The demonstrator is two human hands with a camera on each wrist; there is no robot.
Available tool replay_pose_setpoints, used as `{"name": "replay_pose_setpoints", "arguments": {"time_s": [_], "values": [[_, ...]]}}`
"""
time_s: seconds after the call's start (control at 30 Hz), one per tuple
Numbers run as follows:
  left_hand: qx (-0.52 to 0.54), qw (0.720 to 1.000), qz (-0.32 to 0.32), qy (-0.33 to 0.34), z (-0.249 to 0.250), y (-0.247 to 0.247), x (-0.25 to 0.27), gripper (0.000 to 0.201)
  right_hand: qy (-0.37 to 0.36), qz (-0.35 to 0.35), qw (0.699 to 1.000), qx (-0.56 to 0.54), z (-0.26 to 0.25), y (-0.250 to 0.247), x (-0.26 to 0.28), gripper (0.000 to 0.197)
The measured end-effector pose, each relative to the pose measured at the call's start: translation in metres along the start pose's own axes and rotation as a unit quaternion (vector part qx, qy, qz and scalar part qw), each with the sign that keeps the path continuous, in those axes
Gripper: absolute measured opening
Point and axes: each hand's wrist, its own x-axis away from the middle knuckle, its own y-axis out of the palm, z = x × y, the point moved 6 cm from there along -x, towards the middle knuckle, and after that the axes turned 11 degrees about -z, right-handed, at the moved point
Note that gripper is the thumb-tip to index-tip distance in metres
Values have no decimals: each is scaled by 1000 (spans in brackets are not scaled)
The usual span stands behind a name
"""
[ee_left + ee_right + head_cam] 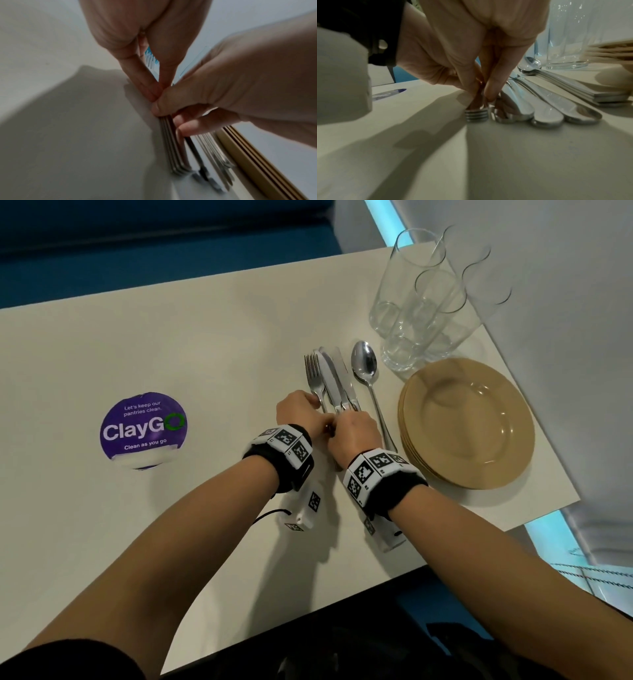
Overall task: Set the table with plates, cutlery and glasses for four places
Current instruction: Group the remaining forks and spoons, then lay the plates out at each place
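A stack of forks (313,378) lies on the white table (171,354) with knives (334,380) fanned beside it and stacked spoons (364,364) further right. My left hand (301,407) and right hand (351,426) meet over the cutlery handles. In the left wrist view my left hand (154,88) pinches the fork handles (173,148) between thumb and finger. In the right wrist view my right hand (481,93) pinches the same fork stack (476,115) near its end. Gold plates (466,422) are stacked at the right, with clear glasses (421,302) behind them.
A round purple sticker (144,429) is stuck on the table at the left. The table's right edge runs close past the plates, along a lit blue strip (541,529). Knife handles (547,115) fan out right of the forks.
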Motion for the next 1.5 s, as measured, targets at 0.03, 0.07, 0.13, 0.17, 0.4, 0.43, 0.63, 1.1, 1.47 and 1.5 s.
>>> {"name": "replay_pose_setpoints", "arguments": {"time_s": [0.03, 0.07, 0.13, 0.17, 0.4, 0.43, 0.63, 1.1, 1.47, 1.5], "values": [[2, 1000, 2, 6, -1, 0, 0, 44, -1, 2, 1000, -2, 0, 0, 0, 22], [5, 1000, 2, 10, -2, 1, -1, 43, -3, 3, 1000, -4, 0, 0, -1, 22], [15, 1000, 5, 22, -3, 1, 1, 41, -7, 4, 1000, 2, 1, 0, -1, 22], [18, 999, 6, 28, -2, 1, 2, 39, -8, 5, 1000, 7, 1, 1, -2, 21], [8, 999, -5, 39, 1, 5, 7, 44, -18, 18, 999, -24, 14, -8, -1, 24], [17, 999, 5, 40, 3, 4, 9, 43, -23, 33, 998, -41, 17, -14, 1, 27], [-73, 983, 1, 168, 58, 27, 29, 43, -29, 160, 977, -137, 57, -60, 19, 42], [-200, 962, -161, 94, 97, 114, 40, 48, 314, 87, 923, -206, 233, -38, 56, 69], [151, 982, -96, 53, 23, 29, 57, 22, 259, 174, 837, -450, 182, -21, 79, 67], [188, 978, -74, 47, 15, 14, 58, 23, 230, 181, 838, -461, 165, -21, 77, 69]]}}
